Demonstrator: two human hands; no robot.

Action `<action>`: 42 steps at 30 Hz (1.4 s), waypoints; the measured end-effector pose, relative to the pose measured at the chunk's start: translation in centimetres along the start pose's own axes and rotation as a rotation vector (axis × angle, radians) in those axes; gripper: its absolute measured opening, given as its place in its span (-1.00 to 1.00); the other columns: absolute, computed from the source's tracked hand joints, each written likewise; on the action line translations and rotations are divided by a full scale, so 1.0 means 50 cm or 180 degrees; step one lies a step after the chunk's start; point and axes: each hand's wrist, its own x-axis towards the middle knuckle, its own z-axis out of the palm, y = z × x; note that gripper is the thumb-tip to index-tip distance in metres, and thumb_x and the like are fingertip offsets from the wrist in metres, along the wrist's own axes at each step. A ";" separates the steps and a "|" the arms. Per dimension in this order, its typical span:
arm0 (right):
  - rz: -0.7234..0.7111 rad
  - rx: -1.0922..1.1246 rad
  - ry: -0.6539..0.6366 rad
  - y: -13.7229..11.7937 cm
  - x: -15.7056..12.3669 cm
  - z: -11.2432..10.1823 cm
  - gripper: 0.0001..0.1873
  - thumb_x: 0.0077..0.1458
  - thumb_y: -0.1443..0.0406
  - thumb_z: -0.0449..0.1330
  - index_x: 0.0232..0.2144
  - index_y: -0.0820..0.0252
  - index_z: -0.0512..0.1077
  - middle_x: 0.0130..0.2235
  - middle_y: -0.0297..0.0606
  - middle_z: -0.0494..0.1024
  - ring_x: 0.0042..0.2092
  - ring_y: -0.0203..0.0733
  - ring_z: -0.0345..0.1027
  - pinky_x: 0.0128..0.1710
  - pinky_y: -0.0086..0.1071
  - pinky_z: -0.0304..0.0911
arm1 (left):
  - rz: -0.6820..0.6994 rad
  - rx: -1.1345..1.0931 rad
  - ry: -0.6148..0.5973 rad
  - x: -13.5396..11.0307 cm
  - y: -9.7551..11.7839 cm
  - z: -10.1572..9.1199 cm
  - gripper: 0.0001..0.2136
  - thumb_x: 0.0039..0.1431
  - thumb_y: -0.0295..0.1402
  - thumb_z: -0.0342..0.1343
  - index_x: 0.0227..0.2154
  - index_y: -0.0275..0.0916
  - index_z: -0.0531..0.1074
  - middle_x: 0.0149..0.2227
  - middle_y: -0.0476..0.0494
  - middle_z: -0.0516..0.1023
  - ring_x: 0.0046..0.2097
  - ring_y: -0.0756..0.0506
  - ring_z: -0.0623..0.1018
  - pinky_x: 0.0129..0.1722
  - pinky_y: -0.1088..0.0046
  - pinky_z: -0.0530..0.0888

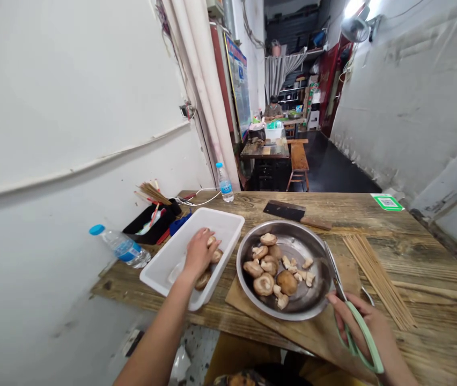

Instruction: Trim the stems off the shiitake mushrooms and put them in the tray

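My left hand [199, 252] reaches into a white plastic tub [160, 268], its fingers bent round a shiitake mushroom [211, 241]; the thumb is hidden. More shiitakes lie in the tub under and beside this hand. In my right hand [367, 327] is a pair of scissors [359, 332] with light green handles, the blades pointing away along the right rim of a round steel basin [247, 300]. Inside the basin, whole shiitakes [264, 284] sit on the left and several cut stems [299, 273] lie on the right.
A cleaver [285, 209] lies behind the basin, and bamboo skewers [379, 281] to its right. Cardboard [238, 297] is under the basin. Water bottles [126, 251] and a black box [144, 225] of sticks stand at left. Far back, a person [273, 110] sits at another table.
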 end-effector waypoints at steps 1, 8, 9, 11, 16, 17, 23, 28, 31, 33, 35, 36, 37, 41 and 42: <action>0.0006 0.0045 -0.0024 -0.002 -0.002 0.002 -0.50 -0.18 -0.12 0.15 -0.75 0.13 0.23 -0.75 -0.39 0.25 -0.71 -0.32 0.13 -0.71 -0.43 0.11 | 0.0123 -0.0106 0.0083 0.005 0.030 0.006 -0.69 0.13 -0.21 -0.02 -0.14 -0.25 0.42 0.04 -0.26 0.39 0.07 -0.17 0.36 0.09 0.32 0.22; -0.0033 0.0230 -0.0071 0.010 -0.010 0.008 -0.55 -0.20 -0.08 0.21 -0.48 0.19 0.43 -0.72 -0.43 0.28 -0.70 -0.32 0.14 -0.72 -0.45 0.10 | -0.0155 -0.0436 -0.1113 0.034 0.243 0.112 -0.65 0.00 -0.01 0.06 -0.38 -0.20 0.46 -0.23 -0.37 0.54 -0.06 -0.33 0.46 -0.02 0.18 0.24; -0.0121 0.0149 -0.0036 0.016 -0.011 0.006 -0.54 -0.18 -0.07 0.21 -0.43 0.21 0.45 -0.72 -0.42 0.29 -0.70 -0.31 0.14 -0.72 -0.45 0.10 | -0.0262 -0.0455 -0.1155 0.038 0.260 0.130 -0.66 -0.03 -0.02 0.09 -0.40 -0.23 0.46 -0.23 -0.41 0.54 -0.05 -0.36 0.45 -0.01 0.15 0.23; -0.0389 -0.0075 0.0066 0.026 -0.013 -0.002 -0.53 -0.18 -0.04 0.23 -0.35 0.22 0.47 -0.69 -0.40 0.33 -0.67 -0.30 0.18 -0.70 -0.46 0.14 | -0.0420 -0.0497 -0.1186 0.045 0.282 0.161 -0.67 -0.02 -0.07 0.10 -0.39 -0.28 0.44 -0.21 -0.49 0.52 -0.03 -0.39 0.44 0.00 0.09 0.21; -0.1311 -0.0468 -0.0084 0.023 -0.029 -0.030 -0.54 -0.04 0.06 0.17 -0.12 0.19 0.34 -0.39 -0.27 0.49 -0.36 -0.20 0.40 -0.39 -0.44 0.34 | -0.0589 -0.0847 -0.1069 0.053 0.306 0.198 -0.71 -0.06 -0.25 0.17 -0.30 -0.34 0.41 -0.13 -0.56 0.47 0.04 -0.45 0.37 0.05 -0.03 0.12; -0.1392 -0.0508 -0.0159 0.021 -0.032 -0.032 -0.55 0.00 0.08 0.14 -0.09 0.18 0.30 -0.36 -0.26 0.49 -0.33 -0.20 0.40 -0.37 -0.44 0.34 | -0.0605 -0.0989 -0.1044 0.054 0.308 0.200 -0.71 -0.10 -0.30 0.20 -0.28 -0.32 0.41 -0.11 -0.52 0.46 0.06 -0.43 0.36 0.07 -0.01 0.11; -0.1312 -0.1580 0.0283 0.020 -0.019 -0.028 -0.56 0.05 0.03 0.11 -0.10 0.16 0.30 -0.35 -0.22 0.52 -0.40 -0.18 0.39 -0.39 -0.36 0.32 | -0.0636 -0.2206 -0.1032 0.059 0.318 0.183 -0.59 -0.29 -0.56 0.24 -0.25 -0.22 0.41 -0.08 -0.27 0.46 0.06 -0.27 0.37 0.10 0.18 0.20; -0.1856 -0.2778 0.0808 0.003 0.011 -0.037 -0.63 0.08 0.09 0.08 -0.13 0.18 0.34 -0.28 -0.16 0.49 -0.37 -0.13 0.39 -0.40 -0.32 0.27 | -0.0892 -0.3697 -0.1744 0.031 0.331 0.119 -0.65 -0.13 -0.58 0.13 -0.20 -0.25 0.32 -0.26 -0.18 0.52 -0.23 -0.13 0.54 -0.15 0.18 0.45; -0.2120 -0.3293 0.0926 -0.024 0.019 -0.043 -0.67 0.10 0.13 0.07 -0.15 0.18 0.35 -0.32 -0.17 0.46 -0.35 -0.11 0.38 -0.41 -0.33 0.25 | -0.1274 -0.5076 -0.2380 0.002 0.337 0.074 -0.67 -0.09 -0.63 0.09 -0.21 -0.29 0.30 -0.27 -0.23 0.52 -0.23 -0.12 0.56 -0.14 0.23 0.46; -0.2286 -0.3538 0.0911 -0.045 0.019 -0.044 -0.66 0.10 0.12 0.07 -0.16 0.20 0.37 -0.33 -0.17 0.45 -0.32 -0.09 0.38 -0.39 -0.34 0.24 | -0.1456 -0.5494 -0.2505 -0.015 0.337 0.050 -0.68 -0.07 -0.65 0.05 -0.19 -0.32 0.32 -0.26 -0.25 0.51 -0.23 -0.13 0.55 -0.13 0.23 0.46; -0.2387 -0.3754 0.0855 -0.064 0.017 -0.045 -0.65 0.10 0.10 0.07 -0.17 0.21 0.38 -0.35 -0.18 0.44 -0.32 -0.09 0.38 -0.40 -0.34 0.22 | -0.1586 -0.5647 -0.2496 -0.028 0.337 0.034 -0.69 -0.01 -0.63 0.01 -0.15 -0.33 0.33 -0.23 -0.27 0.51 -0.24 -0.13 0.55 -0.16 0.20 0.47; -0.2420 -0.3864 0.0827 -0.073 0.016 -0.046 -0.64 0.10 0.09 0.07 -0.16 0.21 0.38 -0.36 -0.18 0.43 -0.33 -0.09 0.37 -0.41 -0.34 0.21 | -0.1649 -0.5694 -0.2460 -0.034 0.336 0.029 -0.71 0.03 -0.61 -0.01 -0.14 -0.34 0.34 -0.22 -0.28 0.51 -0.25 -0.14 0.55 -0.18 0.19 0.48; -0.2447 -0.3978 0.0804 -0.080 0.016 -0.047 -0.62 0.10 0.08 0.07 -0.15 0.21 0.38 -0.36 -0.19 0.43 -0.33 -0.09 0.37 -0.41 -0.34 0.20 | -0.1689 -0.5722 -0.2400 -0.038 0.336 0.025 -0.74 0.08 -0.58 -0.03 -0.13 -0.35 0.34 -0.21 -0.29 0.50 -0.25 -0.15 0.55 -0.20 0.18 0.48; -0.2550 -0.4317 0.0670 -0.105 0.014 -0.053 -0.58 0.09 0.06 0.07 -0.09 0.20 0.35 -0.33 -0.19 0.42 -0.34 -0.10 0.35 -0.42 -0.35 0.16 | -0.1576 -0.5732 -0.2110 -0.048 0.332 0.019 -0.78 0.17 -0.50 -0.05 -0.13 -0.35 0.35 -0.20 -0.29 0.50 -0.25 -0.13 0.54 -0.25 0.24 0.49; -0.2568 -0.4340 0.0619 -0.110 0.014 -0.055 -0.57 0.09 0.05 0.07 -0.09 0.20 0.34 -0.33 -0.20 0.42 -0.34 -0.10 0.35 -0.41 -0.35 0.16 | -0.1505 -0.5732 -0.2080 -0.049 0.331 0.018 -0.78 0.16 -0.49 -0.04 -0.13 -0.34 0.36 -0.20 -0.28 0.50 -0.25 -0.12 0.53 -0.26 0.26 0.49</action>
